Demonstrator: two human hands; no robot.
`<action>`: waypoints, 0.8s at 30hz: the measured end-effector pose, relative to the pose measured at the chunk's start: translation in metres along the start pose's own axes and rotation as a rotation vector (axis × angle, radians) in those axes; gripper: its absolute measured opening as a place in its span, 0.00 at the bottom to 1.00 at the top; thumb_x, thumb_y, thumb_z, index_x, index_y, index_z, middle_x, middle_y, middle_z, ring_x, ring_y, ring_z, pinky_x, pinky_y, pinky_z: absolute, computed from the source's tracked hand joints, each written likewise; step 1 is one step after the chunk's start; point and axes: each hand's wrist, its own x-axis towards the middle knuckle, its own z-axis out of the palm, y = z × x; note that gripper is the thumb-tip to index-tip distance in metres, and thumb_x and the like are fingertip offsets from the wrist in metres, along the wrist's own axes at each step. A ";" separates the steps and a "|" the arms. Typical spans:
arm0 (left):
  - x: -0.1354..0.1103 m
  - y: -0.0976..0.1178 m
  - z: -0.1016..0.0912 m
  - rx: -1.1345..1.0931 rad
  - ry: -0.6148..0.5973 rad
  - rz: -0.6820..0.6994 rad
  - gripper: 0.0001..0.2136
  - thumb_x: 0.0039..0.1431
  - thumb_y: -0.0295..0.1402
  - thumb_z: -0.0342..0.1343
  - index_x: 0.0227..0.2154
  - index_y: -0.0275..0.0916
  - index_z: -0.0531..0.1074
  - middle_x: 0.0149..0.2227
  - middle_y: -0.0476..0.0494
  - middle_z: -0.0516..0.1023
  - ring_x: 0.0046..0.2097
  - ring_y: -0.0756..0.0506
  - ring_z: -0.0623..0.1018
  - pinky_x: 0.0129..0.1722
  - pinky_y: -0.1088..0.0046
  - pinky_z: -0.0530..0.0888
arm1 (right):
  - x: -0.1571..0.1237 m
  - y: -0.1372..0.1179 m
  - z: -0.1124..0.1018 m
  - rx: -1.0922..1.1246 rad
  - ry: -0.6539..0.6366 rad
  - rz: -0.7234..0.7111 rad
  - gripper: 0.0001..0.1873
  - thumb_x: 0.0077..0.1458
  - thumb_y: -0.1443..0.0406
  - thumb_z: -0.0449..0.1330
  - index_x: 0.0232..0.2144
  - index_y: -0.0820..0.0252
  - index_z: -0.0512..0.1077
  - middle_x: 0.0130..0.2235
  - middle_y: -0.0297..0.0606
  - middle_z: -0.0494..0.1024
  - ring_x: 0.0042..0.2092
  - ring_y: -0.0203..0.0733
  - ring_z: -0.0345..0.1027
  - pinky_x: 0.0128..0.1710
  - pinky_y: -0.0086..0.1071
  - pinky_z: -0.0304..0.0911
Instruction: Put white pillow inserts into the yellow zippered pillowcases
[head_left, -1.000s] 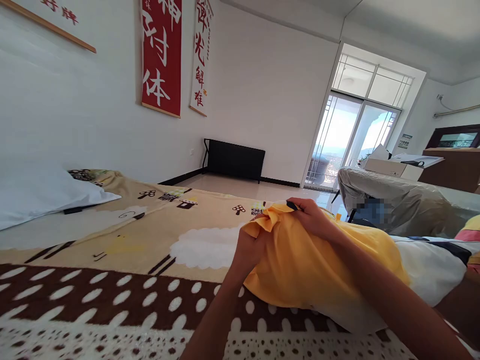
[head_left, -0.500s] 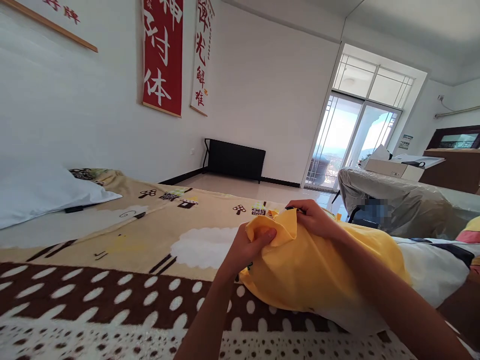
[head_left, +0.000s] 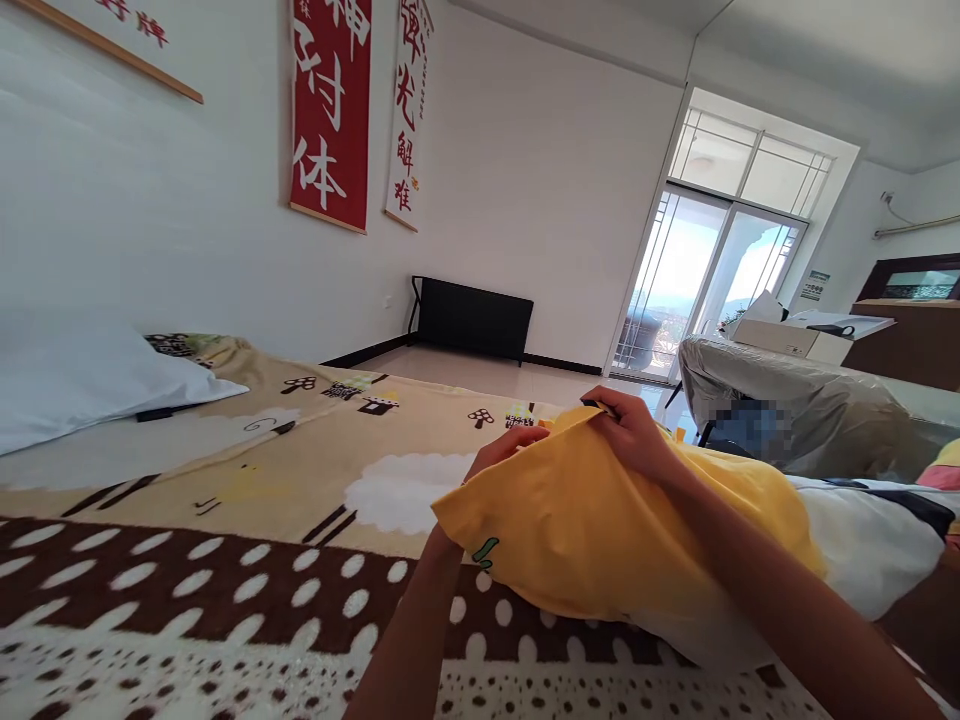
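A yellow cloth cover (head_left: pixel 585 520) with a small green print lies over a soft white bulk on the bed. My right hand (head_left: pixel 634 435) is closed on its upper edge, where a short dark strip shows at the fingertips. Behind the raised cloth is my left hand (head_left: pixel 506 450). Its knuckles and part of the fingers show, pointing right toward my right hand, while the fingertips are hidden. One loose corner of the cover hangs out to the left across my left wrist.
A beige blanket (head_left: pixel 300 450) with sheep prints and a brown dotted border spreads over the bed. At the left lies a white pillow (head_left: pixel 97 390). A black folded frame (head_left: pixel 472 320) stands by the far wall, and a plastic-covered piece of furniture (head_left: pixel 795 400) is at right.
The yellow corner that my left hand was holding bunched has come loose and now spreads left over the wrist. My left hand has slipped behind the cloth. My right hand keeps its hold.
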 end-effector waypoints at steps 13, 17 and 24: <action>0.002 -0.004 0.004 0.222 0.356 0.320 0.09 0.50 0.40 0.61 0.24 0.39 0.77 0.26 0.48 0.68 0.29 0.50 0.67 0.28 0.75 0.64 | -0.005 -0.021 0.006 -0.044 -0.413 -0.145 0.13 0.46 0.74 0.49 0.29 0.60 0.72 0.30 0.34 0.72 0.33 0.35 0.62 0.35 0.28 0.57; 0.000 -0.007 0.011 0.182 0.379 0.127 0.12 0.52 0.43 0.58 0.30 0.38 0.76 0.26 0.48 0.73 0.28 0.50 0.69 0.28 0.76 0.65 | -0.004 -0.018 0.009 -0.046 -0.302 -0.107 0.14 0.45 0.74 0.50 0.31 0.60 0.72 0.31 0.33 0.73 0.34 0.35 0.63 0.35 0.28 0.56; 0.005 -0.011 0.014 0.032 0.170 0.085 0.14 0.46 0.38 0.60 0.33 0.40 0.65 0.35 0.47 0.75 0.33 0.49 0.73 0.33 0.75 0.68 | 0.000 -0.013 0.004 0.039 -0.101 0.046 0.08 0.51 0.65 0.53 0.28 0.61 0.71 0.27 0.33 0.71 0.30 0.35 0.62 0.29 0.27 0.56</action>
